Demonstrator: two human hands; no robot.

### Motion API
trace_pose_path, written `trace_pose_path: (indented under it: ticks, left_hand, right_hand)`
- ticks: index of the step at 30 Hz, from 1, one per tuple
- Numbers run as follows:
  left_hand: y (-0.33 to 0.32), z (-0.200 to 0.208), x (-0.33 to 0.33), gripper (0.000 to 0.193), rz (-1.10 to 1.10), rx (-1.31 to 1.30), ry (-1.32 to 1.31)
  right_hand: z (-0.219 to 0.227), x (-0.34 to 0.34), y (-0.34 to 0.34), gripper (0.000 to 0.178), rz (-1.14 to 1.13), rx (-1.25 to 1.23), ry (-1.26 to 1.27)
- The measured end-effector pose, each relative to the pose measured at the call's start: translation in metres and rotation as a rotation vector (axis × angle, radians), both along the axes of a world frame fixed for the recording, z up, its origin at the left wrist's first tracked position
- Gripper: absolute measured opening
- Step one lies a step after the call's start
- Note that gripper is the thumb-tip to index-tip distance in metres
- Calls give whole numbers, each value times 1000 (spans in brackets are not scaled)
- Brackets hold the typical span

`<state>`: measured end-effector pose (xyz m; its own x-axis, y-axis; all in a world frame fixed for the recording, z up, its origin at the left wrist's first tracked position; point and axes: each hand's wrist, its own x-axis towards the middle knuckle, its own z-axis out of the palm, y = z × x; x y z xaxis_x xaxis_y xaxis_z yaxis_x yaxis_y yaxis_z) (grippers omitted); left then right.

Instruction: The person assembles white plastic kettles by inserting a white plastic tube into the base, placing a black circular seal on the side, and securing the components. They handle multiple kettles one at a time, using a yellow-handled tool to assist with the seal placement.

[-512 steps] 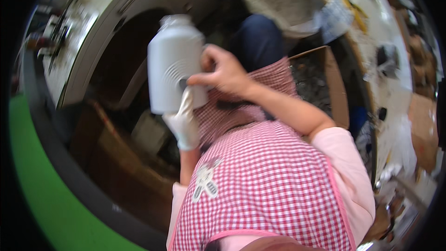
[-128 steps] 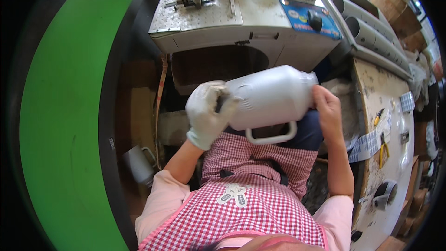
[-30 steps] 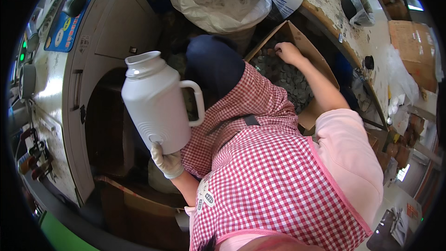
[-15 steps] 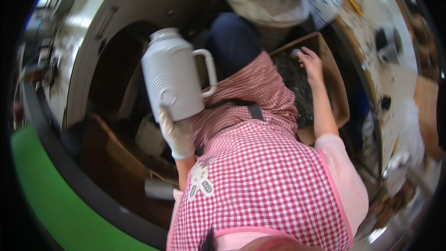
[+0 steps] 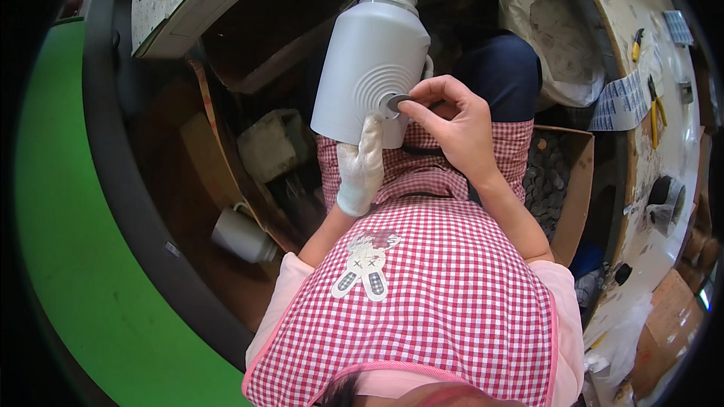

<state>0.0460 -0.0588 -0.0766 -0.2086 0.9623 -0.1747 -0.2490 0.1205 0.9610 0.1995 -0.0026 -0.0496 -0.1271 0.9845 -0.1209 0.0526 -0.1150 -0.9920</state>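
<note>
My left hand [image 5: 360,167], in a white glove, supports a white plastic jug [image 5: 368,53] from below, its thumb against the wall. The jug tilts slightly, neck away from me; its handle [image 5: 428,68] shows only in part, behind it. Raised concentric rings surround a small round recess on the side facing me. My bare right hand [image 5: 461,130] pinches a small grey disc [image 5: 397,101] between thumb and forefinger. That disc is at the recess, partly over it; whether it touches the bottom of the recess cannot be seen.
Right of my lap stands a cardboard box [image 5: 579,196] holding many grey discs [image 5: 544,181]. Beyond it is a white plastic-lined bag [image 5: 520,0]. The worktop at right carries yellow-handled pliers [image 5: 655,117]. Another white jug [image 5: 245,236] lies low at left, near a green surface [image 5: 56,203].
My right hand has come from the box to the jug's side, bringing the grey disc. The jug has turned, moving its handle behind it. The whole view has swung left.
</note>
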Motion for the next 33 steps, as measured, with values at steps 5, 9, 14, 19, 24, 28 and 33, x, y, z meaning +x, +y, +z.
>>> trace_pose_path:
  ticks: [5, 9, 14, 19, 24, 28, 33]
  left_hand:
    - [0, 1, -5, 36, -41, -92, -27]
    - [0, -2, -4, 35, -63, -92, -66]
    - [3, -5, -1, 32, -37, -16, -123]
    - [3, -5, 1, 30, 42, 6, -16]
    - [3, -11, 0, 28, 90, 39, -12]
    - [6, -14, -13, 29, 112, 36, 80]
    - [8, -7, -27, 30, 181, 49, -25]
  right_hand:
    - [-5, 7, 2, 18, 76, -288, 220]
    - [-8, 3, -1, 18, 33, -294, 204]
    - [-9, -9, -9, 19, -59, -270, 216]
    - [-11, 4, -1, 20, 108, -395, 287]
    - [-26, 15, 15, 32, 165, -444, 89]
    - [-39, -6, 21, 55, 97, -316, -24]
    - [-37, -21, 24, 61, 104, -134, -23]
